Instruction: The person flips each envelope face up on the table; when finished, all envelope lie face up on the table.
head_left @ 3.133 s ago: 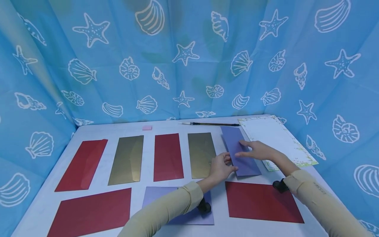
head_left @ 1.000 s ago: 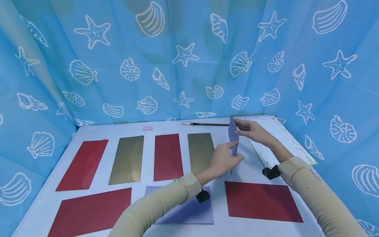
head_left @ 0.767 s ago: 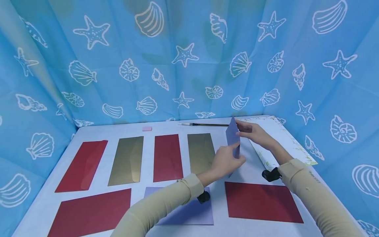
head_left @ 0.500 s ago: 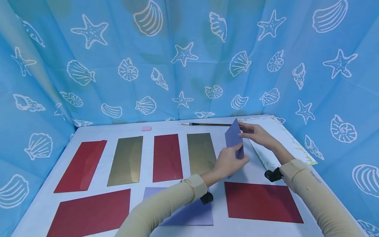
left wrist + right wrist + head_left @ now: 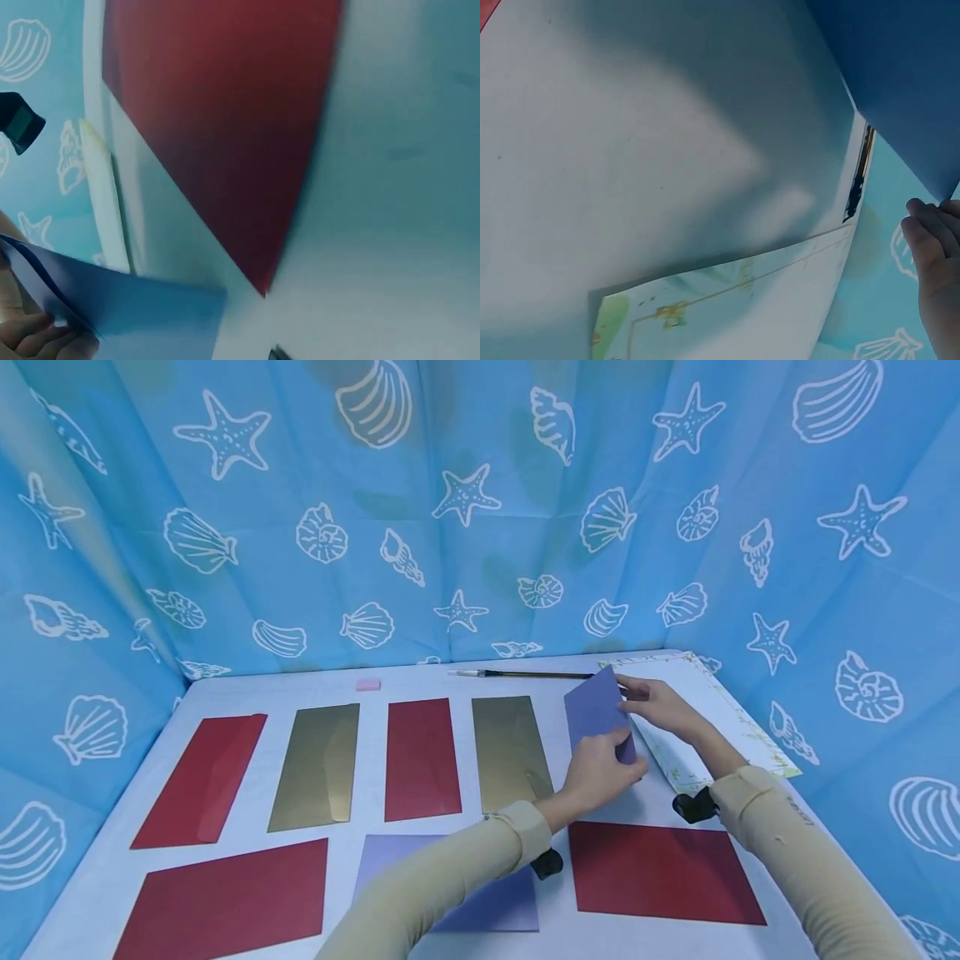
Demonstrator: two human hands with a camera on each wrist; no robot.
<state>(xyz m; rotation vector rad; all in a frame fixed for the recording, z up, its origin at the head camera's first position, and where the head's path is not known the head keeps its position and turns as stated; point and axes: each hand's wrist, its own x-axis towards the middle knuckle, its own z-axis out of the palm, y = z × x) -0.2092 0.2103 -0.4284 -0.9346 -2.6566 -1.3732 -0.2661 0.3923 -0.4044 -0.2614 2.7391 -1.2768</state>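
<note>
Both hands hold a purple envelope (image 5: 596, 710) raised at a slant above the right half of the table. My left hand (image 5: 600, 770) pinches its lower right part. Higher on the same edge, my right hand (image 5: 660, 702) grips it with the thumb in front and the other fingers partly hidden behind. In the left wrist view, the envelope (image 5: 161, 315) shows an open gap along one edge, with fingers (image 5: 45, 339) at it. The right wrist view shows the right hand's fingertips (image 5: 930, 232) at a corner of the envelope (image 5: 907, 75).
Red (image 5: 423, 760) and gold (image 5: 313, 768) envelopes lie in a row on the white table. Nearer are more red envelopes (image 5: 667, 872) and a purple one (image 5: 487, 902) partly under the left arm. Behind lie a brush (image 5: 532, 674), pink eraser-like block (image 5: 368, 684) and bordered paper (image 5: 705, 710).
The purple envelope was lying low, then was lifted upright, almost edge-on. Since then its face has turned further into view, and the left hand has shifted right with it.
</note>
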